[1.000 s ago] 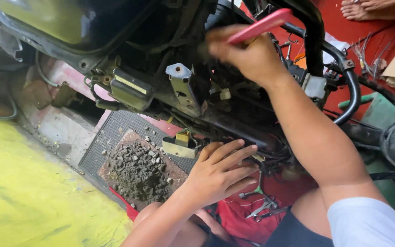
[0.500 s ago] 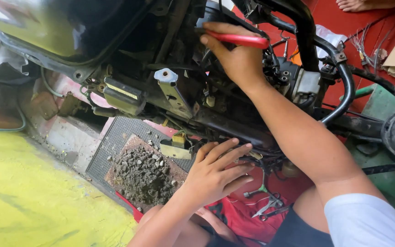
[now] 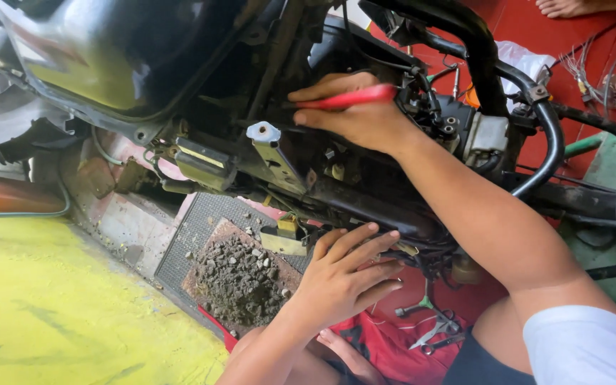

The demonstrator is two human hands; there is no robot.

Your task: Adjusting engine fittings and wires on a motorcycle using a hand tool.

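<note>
Nearest the camera, the left hand [image 3: 340, 278] stays pressed against the underside of the motorcycle frame [image 3: 365, 203], fingers spread apart and holding nothing, just beside the pile of gravel [image 3: 240, 281]. Farther in, the right hand [image 3: 361, 114] has come down from its raised position, fingers clamped on the red-handled tool [image 3: 347, 98]. The tool now lies level, tip among the engine parts, so work there appears under way.

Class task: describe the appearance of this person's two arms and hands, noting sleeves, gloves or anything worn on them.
Both hands are bare: no gloves, rings, watch or bands show. The left hand and its forearm are uncovered. The right hand and arm are bare up to a short white sleeve at the shoulder.
</note>
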